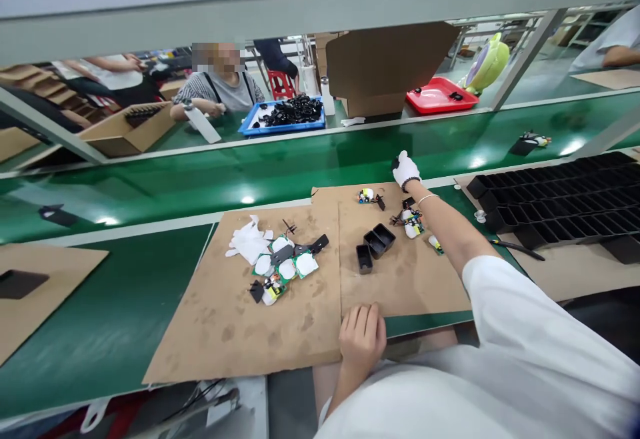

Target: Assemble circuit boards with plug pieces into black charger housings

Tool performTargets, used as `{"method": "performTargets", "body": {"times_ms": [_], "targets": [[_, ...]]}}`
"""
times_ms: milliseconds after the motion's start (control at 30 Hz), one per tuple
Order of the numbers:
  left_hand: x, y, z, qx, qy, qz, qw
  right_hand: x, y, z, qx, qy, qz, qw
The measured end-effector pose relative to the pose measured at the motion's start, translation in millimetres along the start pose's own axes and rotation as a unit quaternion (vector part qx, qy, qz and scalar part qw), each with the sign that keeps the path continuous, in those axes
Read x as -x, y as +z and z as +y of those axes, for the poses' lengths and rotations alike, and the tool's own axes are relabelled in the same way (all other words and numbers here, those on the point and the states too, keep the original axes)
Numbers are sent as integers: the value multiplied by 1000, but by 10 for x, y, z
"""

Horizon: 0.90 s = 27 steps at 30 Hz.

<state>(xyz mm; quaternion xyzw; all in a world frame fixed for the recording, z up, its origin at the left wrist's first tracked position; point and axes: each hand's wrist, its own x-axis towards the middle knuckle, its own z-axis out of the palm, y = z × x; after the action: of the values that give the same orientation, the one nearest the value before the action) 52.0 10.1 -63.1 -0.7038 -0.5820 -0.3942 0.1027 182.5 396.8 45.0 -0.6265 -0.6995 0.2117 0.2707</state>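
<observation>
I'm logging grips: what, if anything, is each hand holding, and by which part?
The gloved right hand seems to hold a small dark piece; which part is gripped cannot be told. The left hand shows nothing held.

The worktop is green, the cardboard brown with darker blotches, the circuit boards green and white, the small boxes black, the loose glove white, one tray blue, another tray red, and a co-worker's sleeve dark-and-white striped.
</observation>
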Motion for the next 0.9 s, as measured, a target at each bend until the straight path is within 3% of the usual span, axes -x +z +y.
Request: {"method": "performTargets", "body": {"times_ms": [133,233,433,600,767,900], "targets": [[72,33,-41,3,-5,-13,1000,-48,76,94,14,14,-13,1000],[102,51,-61,19,-18,-12,1000,-63,12,150,19,8,-47,999],[-11,3,-5,-29,11,21,999,251,-168,192,24,-63,-98,993],[-129,-51,59,-44,17,44,998,532,14,-43,-10,-149,-168,974],[-174,-70,56,-26,-25,19,999,664,277,-399,-88,-145,-169,971],[-163,-54,50,-13,-43,6,999,710,257,-569,-158,-136,-162,964]]}}
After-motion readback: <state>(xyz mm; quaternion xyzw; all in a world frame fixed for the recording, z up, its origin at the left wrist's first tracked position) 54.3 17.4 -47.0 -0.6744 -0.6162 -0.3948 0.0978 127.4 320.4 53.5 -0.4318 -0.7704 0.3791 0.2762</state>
